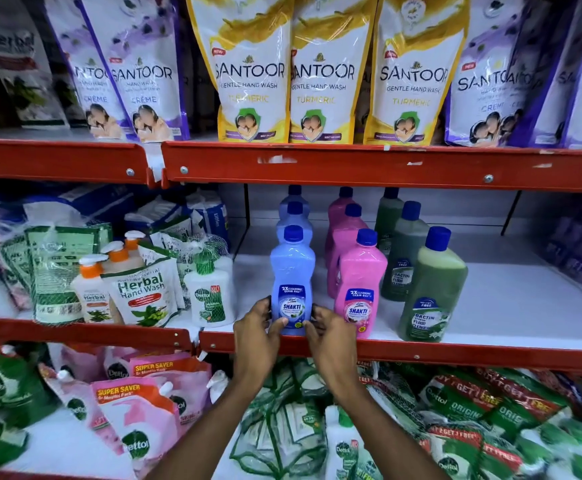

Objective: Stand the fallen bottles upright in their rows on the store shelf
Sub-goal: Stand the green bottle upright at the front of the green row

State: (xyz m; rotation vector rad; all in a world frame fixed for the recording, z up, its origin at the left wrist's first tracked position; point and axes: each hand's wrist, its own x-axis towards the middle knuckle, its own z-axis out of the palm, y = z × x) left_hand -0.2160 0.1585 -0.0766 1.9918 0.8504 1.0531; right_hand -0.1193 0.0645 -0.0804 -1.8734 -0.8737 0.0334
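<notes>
My left hand [255, 323] and right hand [327, 329] cup the base of the blue bottle [292, 271] from either side, fingers pressed to its label. It stands upright at the front edge of the middle shelf [490, 356], heading its row. Just right stand the pink bottle [360, 285] and green bottle [431, 289] rows. I judge it liquid-heavy, smooth plastic, likely slippery; gripping low keeps it steady.

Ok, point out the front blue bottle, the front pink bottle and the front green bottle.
front blue bottle [292, 261]: head view, on its bare body above the label.
front pink bottle [361, 271]: head view, on its body above the label.
front green bottle [436, 277]: head view, on its upper body.
</notes>
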